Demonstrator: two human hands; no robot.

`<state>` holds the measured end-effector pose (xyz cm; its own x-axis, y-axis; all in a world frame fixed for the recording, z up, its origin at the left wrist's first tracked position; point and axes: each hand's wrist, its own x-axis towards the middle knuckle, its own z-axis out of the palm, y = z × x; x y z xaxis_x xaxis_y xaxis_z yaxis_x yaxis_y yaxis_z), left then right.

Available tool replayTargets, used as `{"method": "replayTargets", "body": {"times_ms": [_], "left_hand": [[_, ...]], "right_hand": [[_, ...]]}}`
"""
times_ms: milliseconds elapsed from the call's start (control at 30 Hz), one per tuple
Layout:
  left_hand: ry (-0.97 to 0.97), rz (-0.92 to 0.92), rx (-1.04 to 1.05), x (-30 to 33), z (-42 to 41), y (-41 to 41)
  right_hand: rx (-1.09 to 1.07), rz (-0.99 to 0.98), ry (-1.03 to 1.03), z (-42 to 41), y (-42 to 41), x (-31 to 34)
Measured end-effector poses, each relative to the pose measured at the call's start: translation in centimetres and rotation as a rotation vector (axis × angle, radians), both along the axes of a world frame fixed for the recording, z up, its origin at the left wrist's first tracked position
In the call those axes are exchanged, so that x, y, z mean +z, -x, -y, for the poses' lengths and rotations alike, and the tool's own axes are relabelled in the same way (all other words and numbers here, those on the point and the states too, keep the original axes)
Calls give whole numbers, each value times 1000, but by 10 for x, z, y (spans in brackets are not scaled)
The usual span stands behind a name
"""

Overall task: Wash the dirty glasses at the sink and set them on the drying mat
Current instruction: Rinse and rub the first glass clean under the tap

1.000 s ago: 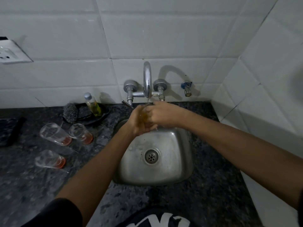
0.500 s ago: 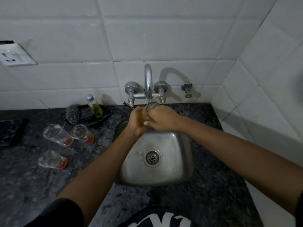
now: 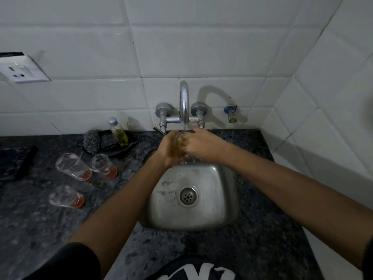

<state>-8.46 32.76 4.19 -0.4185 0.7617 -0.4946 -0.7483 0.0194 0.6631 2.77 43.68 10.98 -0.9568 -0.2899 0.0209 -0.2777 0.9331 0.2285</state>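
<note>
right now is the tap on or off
On: a thin stream falls from the tap spout into the glass held under it.

Dark counter, pale wall — what I see

Speckled grey-black counter (image 3: 252, 249), white tiles (image 3: 201, 53), silver sink (image 3: 218, 219), clear glasses (image 3: 72, 167) with orange-red dregs — yellow liquid in the bottle (image 3: 119, 132).

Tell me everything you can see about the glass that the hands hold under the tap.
The glass is clear, with a brownish tint inside. Only its rim and part of its wall show. It is upright under the tap spout, above the back of the sink. The left hand and the right hand wrap around it from both sides.
</note>
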Motion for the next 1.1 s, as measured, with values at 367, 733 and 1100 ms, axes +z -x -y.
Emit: {"method": "replayTargets", "body": {"times_ms": [367, 733, 1100], "left_hand": [[-3, -2, 42, -9, 5, -1], [-48, -103, 454, -8, 10, -1], [38, -674, 452, 5, 16, -7]], "right_hand": [[-145, 53, 128, 8, -8, -9], [-808, -83, 1350, 14, -9, -13], [-825, 121, 1308, -2, -17, -43]]}}
